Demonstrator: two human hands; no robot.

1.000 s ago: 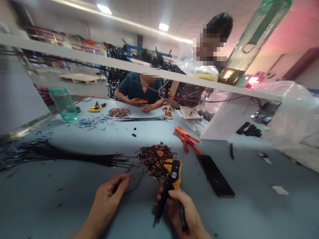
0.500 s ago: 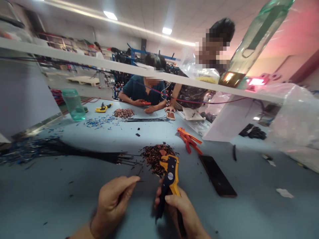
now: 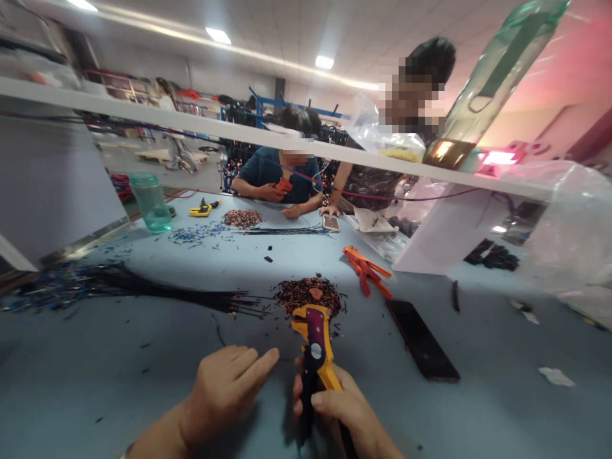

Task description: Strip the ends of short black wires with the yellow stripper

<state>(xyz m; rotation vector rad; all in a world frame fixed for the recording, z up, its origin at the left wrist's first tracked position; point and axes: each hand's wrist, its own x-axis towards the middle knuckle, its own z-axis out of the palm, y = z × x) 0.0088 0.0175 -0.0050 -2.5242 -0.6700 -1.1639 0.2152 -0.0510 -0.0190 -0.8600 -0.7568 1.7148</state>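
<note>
My right hand (image 3: 347, 414) is closed around the handles of a yellow and black wire stripper (image 3: 313, 338), whose head points away from me towards a pile of dark and copper-coloured wire scraps (image 3: 308, 292). Just left of the tool's head is my left hand (image 3: 224, 389), fingers held together and reaching towards the jaws. Whether a wire is pinched in it is not visible. A bundle of long black wires (image 3: 157, 294) lies on the blue table (image 3: 119, 370) to the left, its ends near the pile.
A red-orange stripper (image 3: 366, 271) and a black phone (image 3: 423, 340) lie to the right. Further off are a green jar (image 3: 150, 201), a yellow stripper (image 3: 203, 207), blue scraps and two seated people. A white shelf bar (image 3: 239, 134) crosses overhead, and a plastic bag (image 3: 564, 236) is at right.
My left hand has risen from the table and moved right, up to the stripper's jaws. The thin black wire seen in it earlier no longer shows. The stripper has swung upright.
</note>
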